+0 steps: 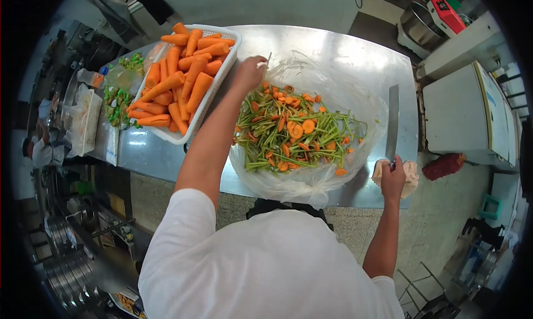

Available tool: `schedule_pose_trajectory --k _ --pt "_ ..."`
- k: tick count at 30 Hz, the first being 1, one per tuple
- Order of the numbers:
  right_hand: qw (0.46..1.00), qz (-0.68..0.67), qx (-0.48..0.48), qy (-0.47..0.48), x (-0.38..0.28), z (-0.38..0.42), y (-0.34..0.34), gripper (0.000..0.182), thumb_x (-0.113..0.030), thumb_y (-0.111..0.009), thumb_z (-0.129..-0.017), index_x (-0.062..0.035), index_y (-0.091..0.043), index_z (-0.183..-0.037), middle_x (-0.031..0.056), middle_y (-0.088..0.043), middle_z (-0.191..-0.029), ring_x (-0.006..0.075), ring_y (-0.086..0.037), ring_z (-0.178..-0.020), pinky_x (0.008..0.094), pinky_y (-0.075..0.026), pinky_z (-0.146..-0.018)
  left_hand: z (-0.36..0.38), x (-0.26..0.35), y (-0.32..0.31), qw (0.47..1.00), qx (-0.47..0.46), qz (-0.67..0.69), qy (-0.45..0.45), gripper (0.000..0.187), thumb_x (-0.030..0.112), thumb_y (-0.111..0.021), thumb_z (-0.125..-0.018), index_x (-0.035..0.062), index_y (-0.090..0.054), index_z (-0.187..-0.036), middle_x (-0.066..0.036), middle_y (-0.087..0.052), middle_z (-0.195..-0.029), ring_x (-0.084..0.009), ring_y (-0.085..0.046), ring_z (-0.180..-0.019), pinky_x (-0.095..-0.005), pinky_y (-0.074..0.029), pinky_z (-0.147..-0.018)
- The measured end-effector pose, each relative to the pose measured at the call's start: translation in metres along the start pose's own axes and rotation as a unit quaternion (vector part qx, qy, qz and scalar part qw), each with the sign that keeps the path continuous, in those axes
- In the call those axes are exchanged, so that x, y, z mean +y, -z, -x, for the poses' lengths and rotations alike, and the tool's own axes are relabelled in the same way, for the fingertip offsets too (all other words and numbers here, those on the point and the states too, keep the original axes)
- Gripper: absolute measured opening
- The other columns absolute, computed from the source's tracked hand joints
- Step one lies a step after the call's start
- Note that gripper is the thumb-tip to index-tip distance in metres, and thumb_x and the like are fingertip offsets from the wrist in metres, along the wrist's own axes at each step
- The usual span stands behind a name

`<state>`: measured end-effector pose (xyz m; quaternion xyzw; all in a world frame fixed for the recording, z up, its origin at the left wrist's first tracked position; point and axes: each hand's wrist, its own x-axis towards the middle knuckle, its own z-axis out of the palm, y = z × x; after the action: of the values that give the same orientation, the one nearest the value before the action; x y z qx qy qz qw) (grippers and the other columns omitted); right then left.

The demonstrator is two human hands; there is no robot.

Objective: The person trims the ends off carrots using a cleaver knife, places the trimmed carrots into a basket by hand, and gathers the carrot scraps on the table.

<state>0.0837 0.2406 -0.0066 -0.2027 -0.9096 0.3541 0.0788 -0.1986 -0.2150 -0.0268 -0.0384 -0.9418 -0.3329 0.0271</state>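
My right hand (393, 179) is closed around the handle of a long, broad-bladed knife (393, 119), whose blade lies along the table's right side. Under that hand is a crumpled beige cloth (411, 177). Beyond the heap, my left hand (251, 72) is closed on a small white-handled tool (269, 60) with a thin tip; its exact kind is hard to make out. Between my hands, carrot tops and green stalks (294, 129) lie heaped on a clear plastic bag (302, 188). A white basket (233, 44) of whole peeled carrots (180, 77) stands left of my left forearm.
The metal table (327, 44) carries bags of chopped green pieces (115, 104) on the left, near another white basket (92, 122). A white cabinet (452, 111) stands to the right, with a red sack (443, 166) on the floor. Another person (42, 152) is at far left.
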Motion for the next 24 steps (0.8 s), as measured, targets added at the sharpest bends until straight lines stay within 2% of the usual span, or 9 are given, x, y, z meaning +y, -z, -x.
schedule_pose_trajectory --k 1,2,5,11,13,14,18,22,24 --pt "0.998 -0.055 0.003 -0.017 0.012 0.011 -0.006 0.036 -0.016 -0.065 -0.092 0.0013 -0.060 -0.123 0.0050 -0.058 -0.074 0.0153 -0.057 -0.063 0.0346 -0.049 -0.062 -0.015 -0.015 -0.010 0.999 0.015 -0.042 -0.009 0.034 0.018 -0.068 -0.090 0.0107 -0.069 -0.123 -0.021 -0.066 -0.123 -0.0359 -0.066 -0.109 -0.0439 -0.051 -0.098" --pt "0.999 -0.047 0.010 -0.025 0.004 0.027 0.000 0.036 -0.016 -0.065 -0.092 0.0013 -0.060 -0.123 0.0050 -0.058 -0.074 0.0153 -0.057 -0.063 0.0346 -0.049 -0.062 -0.019 -0.013 -0.011 0.999 0.009 -0.051 -0.002 0.038 0.015 -0.067 -0.090 0.0122 -0.068 -0.127 -0.020 -0.064 -0.129 -0.0351 -0.063 -0.117 -0.0433 -0.048 -0.103" --pt "0.984 -0.127 -0.010 -0.123 -0.032 0.081 0.007 0.024 -0.013 -0.063 -0.094 -0.0024 -0.063 -0.115 -0.0002 -0.056 -0.073 0.0079 -0.050 -0.055 0.0265 -0.043 -0.051 -0.045 -0.043 -0.055 0.996 0.000 -0.063 -0.063 0.038 0.012 -0.067 -0.087 0.0160 -0.070 -0.125 -0.016 -0.064 -0.129 -0.0364 -0.062 -0.117 -0.0419 -0.050 -0.102" --pt "0.952 -0.197 0.010 -0.234 -0.032 0.184 0.003 0.023 -0.007 -0.058 -0.094 -0.0015 -0.059 -0.116 -0.0018 -0.051 -0.070 0.0060 -0.047 -0.052 0.0239 -0.039 -0.046 -0.079 -0.011 -0.092 0.985 -0.058 -0.054 -0.152 0.037 0.008 -0.061 -0.086 0.0149 -0.072 -0.120 -0.015 -0.065 -0.124 -0.0373 -0.062 -0.115 -0.0420 -0.051 -0.101" --pt "0.947 -0.206 0.036 -0.243 -0.034 0.212 -0.002 0.022 -0.006 -0.058 -0.094 -0.0018 -0.059 -0.115 -0.0019 -0.051 -0.069 0.0060 -0.047 -0.051 0.0239 -0.039 -0.046 -0.076 0.003 -0.090 0.979 -0.123 -0.126 -0.103 0.028 0.009 -0.058 -0.086 0.0113 -0.074 -0.109 -0.018 -0.070 -0.113 -0.0378 -0.065 -0.109 -0.0435 -0.053 -0.097" --pt "0.944 -0.218 0.054 -0.242 -0.034 0.228 -0.003 0.021 -0.005 -0.058 -0.094 -0.0021 -0.059 -0.114 -0.0019 -0.051 -0.069 0.0060 -0.047 -0.050 0.0239 -0.039 -0.045 -0.070 0.001 -0.090 0.987 -0.078 -0.105 -0.095 0.022 0.012 -0.059 -0.085 0.0087 -0.075 -0.100 -0.019 -0.072 -0.103 -0.0385 -0.068 -0.102 -0.0449 -0.054 -0.092" --pt "0.923 -0.248 0.085 -0.283 -0.026 0.277 -0.014 0.021 -0.004 -0.057 -0.094 -0.0027 -0.059 -0.115 -0.0022 -0.052 -0.069 0.0065 -0.046 -0.049 0.0239 -0.039 -0.045 -0.071 -0.020 -0.072 0.982 -0.129 -0.128 -0.058 0.022 0.016 -0.063 -0.083 0.0095 -0.076 -0.099 -0.018 -0.073 -0.103 -0.0367 -0.070 -0.098 -0.0444 -0.055 -0.091" --pt "0.925 -0.221 0.064 -0.301 -0.009 0.299 -0.019 0.021 -0.008 -0.060 -0.095 -0.0039 -0.061 -0.116 -0.0021 -0.054 -0.073 0.0061 -0.049 -0.052 0.0247 -0.041 -0.047 -0.031 0.013 -0.021 0.992 0.016 -0.021 -0.124 0.020 0.016 -0.065 -0.084 0.0069 -0.076 -0.098 -0.018 -0.074 -0.096 -0.0341 -0.071 -0.092 -0.0433 -0.056 -0.085" --pt "0.928 -0.218 0.056 -0.297 0.003 0.299 -0.020 0.016 -0.009 -0.060 -0.096 -0.0042 -0.061 -0.112 -0.0018 -0.053 -0.071 0.0063 -0.048 -0.051 0.0250 -0.040 -0.046 0.013 0.039 -0.002 0.985 -0.028 -0.025 -0.168 0.018 0.014 -0.064 -0.086 0.0049 -0.075 -0.096 -0.018 -0.073 -0.096 -0.0347 -0.071 -0.091 -0.0440 -0.055 -0.084"
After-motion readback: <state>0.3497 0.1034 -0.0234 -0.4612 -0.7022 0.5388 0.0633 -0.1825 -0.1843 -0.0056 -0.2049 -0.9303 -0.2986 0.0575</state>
